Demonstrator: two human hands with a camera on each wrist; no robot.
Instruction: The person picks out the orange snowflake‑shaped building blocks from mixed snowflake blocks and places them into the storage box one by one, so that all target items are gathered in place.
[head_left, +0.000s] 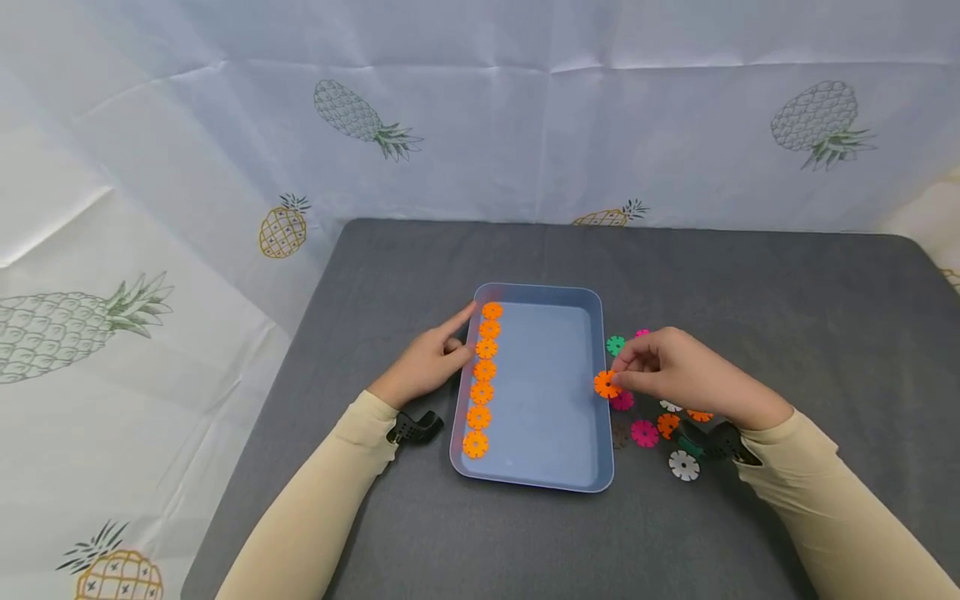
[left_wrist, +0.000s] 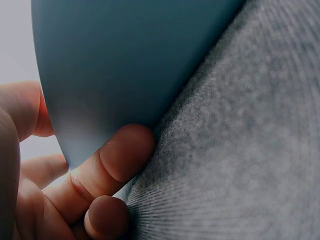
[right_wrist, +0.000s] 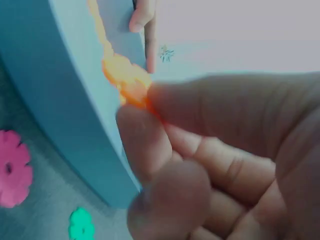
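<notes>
In the head view a shallow blue-grey tray (head_left: pixel 534 483) lies on the table, with several orange notched flower discs (head_left: pixel 484 369) in a column along its left side. My left hand (head_left: pixel 431 358) holds the tray's left wall. Its index finger points along the rim, and in the left wrist view other fingertips (left_wrist: pixel 132 145) press the wall's outer face. Over the tray's right rim, my right hand (head_left: pixel 675 371) pinches another orange flower disc (head_left: pixel 606 384) between thumb and fingers. That disc appears blurred at the fingertips in the right wrist view.
Right of the tray lie loose flower discs, among them a green one (head_left: pixel 616 345), a pink one (head_left: pixel 644 433), a white one (head_left: pixel 684 466) and an orange one (head_left: pixel 668 426). Some are partly hidden under my right hand and wrist. A dark grey cloth (head_left: pixel 525 542) covers the table.
</notes>
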